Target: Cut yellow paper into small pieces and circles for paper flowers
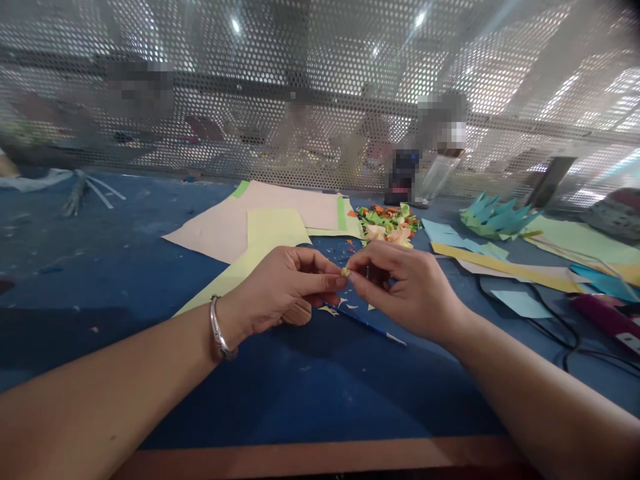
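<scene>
Between the fingertips of both my hands is a tiny pale yellow piece (345, 271), probably paper. My left hand (295, 280), with a silver bangle on its wrist, pinches it from the left. Thumb and forefinger of my right hand (400, 280) close on it from the right. Below the hands lies a thin blue stick (373, 325) with a pale tip, its other end hidden by the left hand. A light brown round object (297, 313) shows partly under the left palm. Small paper scraps (345, 303) are scattered beneath the fingers.
Sheets of pink paper (215, 227) and yellow paper (275, 230) lie ahead on the blue table (320, 400). Behind my right hand is a pile of coloured paper pieces (390, 223). To the right are a blue paper crown shape (497, 217), paper strips, a black cable (570, 333) and a purple tool (607, 320). Perforated metal (300, 147) closes the back.
</scene>
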A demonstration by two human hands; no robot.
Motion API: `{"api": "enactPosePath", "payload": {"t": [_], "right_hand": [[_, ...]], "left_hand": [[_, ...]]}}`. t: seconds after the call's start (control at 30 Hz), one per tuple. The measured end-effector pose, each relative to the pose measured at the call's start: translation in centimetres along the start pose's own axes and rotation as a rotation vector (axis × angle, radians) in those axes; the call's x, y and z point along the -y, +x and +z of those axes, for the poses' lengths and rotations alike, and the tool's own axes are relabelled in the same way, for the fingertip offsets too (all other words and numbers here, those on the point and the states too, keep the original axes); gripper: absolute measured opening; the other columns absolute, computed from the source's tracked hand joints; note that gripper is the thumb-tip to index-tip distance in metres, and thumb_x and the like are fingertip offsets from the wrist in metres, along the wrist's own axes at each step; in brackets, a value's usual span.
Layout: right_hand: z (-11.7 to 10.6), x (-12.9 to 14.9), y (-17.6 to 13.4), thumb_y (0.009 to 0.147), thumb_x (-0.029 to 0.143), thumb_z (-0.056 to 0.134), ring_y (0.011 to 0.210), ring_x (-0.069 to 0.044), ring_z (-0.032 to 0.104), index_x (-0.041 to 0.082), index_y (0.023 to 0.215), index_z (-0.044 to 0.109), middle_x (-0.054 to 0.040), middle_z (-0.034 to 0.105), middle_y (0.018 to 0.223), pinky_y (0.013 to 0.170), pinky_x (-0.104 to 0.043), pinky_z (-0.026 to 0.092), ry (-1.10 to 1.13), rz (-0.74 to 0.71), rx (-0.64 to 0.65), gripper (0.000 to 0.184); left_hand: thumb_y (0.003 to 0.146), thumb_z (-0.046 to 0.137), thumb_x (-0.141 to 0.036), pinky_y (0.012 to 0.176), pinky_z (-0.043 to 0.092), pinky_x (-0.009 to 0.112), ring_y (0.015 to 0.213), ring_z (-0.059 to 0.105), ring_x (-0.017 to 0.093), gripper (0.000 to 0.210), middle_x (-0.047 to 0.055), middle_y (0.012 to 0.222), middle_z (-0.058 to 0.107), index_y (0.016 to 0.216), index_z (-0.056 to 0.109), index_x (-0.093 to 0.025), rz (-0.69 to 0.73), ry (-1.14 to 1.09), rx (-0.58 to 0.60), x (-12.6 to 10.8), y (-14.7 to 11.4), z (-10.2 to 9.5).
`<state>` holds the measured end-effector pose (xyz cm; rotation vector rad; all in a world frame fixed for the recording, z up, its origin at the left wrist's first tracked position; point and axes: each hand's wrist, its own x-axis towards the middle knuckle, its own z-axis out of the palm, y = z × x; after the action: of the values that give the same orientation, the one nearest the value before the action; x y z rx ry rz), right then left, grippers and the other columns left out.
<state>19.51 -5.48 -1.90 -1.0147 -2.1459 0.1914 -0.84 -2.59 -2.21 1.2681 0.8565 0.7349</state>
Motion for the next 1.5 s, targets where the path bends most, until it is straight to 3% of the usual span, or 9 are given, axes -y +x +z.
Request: {"api": "enactPosePath", "payload": {"t": [0.27,0.6,0.9,1.17,1.33,1.5], "right_hand": [[0.1,0.0,0.0,0.088,0.017,0.060,0.059,-0.010,0.053,0.018,0.084,0.067,0.0000,0.062,0.073,0.056,-0.023,0.043,0.030,0.030,-0.029,0.008],[0.2,-0.2,0.1,0.089,0.017,0.060,0.059,-0.009,0.053,0.018,0.086,0.067,0.0004,0.062,0.073,0.057,-0.022,0.043,0.043,0.031,-0.009,0.008],[-0.1,-0.5,0.0,0.089,0.021,0.061,0.058,-0.010,0.050,0.018,0.090,0.070,0.0001,0.065,0.072,0.054,-0.021,0.040,0.070,0.137,0.048,0.009],[-0.3,-0.7,0.1,0.092,0.029,0.061,0.051,-0.008,0.047,0.018,0.088,0.068,0.0021,0.059,0.064,0.048,-0.021,0.036,0.197,0.238,0.074,0.014],[-0.4,-0.2,0.4,0.093,0.032,0.062,0.045,-0.007,0.046,0.018,0.081,0.067,0.0053,0.052,0.053,0.046,-0.021,0.035,0.234,0.270,0.122,0.019],[-0.4,-0.2,0.5,0.093,0.034,0.063,0.040,-0.005,0.042,0.017,0.080,0.067,0.0066,0.051,0.051,0.043,-0.020,0.032,0.268,0.295,0.151,0.022]], "left_hand": [[0.078,0.078,-0.022,0.046,0.037,0.016,0.052,0.058,0.007,0.013,0.002,0.066,0.068,0.076,0.067,-0.016,-0.058,-0.068,-0.014,-0.2,-0.1,0.1],[0.078,0.075,-0.016,0.068,0.049,0.022,0.070,0.065,0.011,0.017,-0.002,0.074,0.067,0.089,0.062,-0.018,0.126,0.003,0.015,0.3,0.1,0.3],[0.078,0.073,-0.020,0.060,0.047,0.022,0.068,0.064,0.013,0.021,-0.001,0.073,0.066,0.092,0.058,-0.020,0.078,0.156,-0.005,0.0,0.2,-0.2],[0.083,0.068,-0.031,0.044,0.039,0.021,0.047,0.051,0.009,0.015,0.000,0.063,0.062,0.078,0.065,-0.018,0.111,0.509,0.024,0.5,0.1,-0.7],[0.086,0.067,-0.030,0.060,0.047,0.023,0.065,0.061,0.012,0.012,0.002,0.074,0.068,0.086,0.069,-0.018,0.323,0.560,-0.061,0.4,-0.2,-0.5],[0.086,0.067,-0.033,0.063,0.049,0.024,0.071,0.064,0.015,0.017,0.003,0.077,0.068,0.093,0.068,-0.017,0.300,0.401,-0.002,0.3,-0.2,-0.4]]}}
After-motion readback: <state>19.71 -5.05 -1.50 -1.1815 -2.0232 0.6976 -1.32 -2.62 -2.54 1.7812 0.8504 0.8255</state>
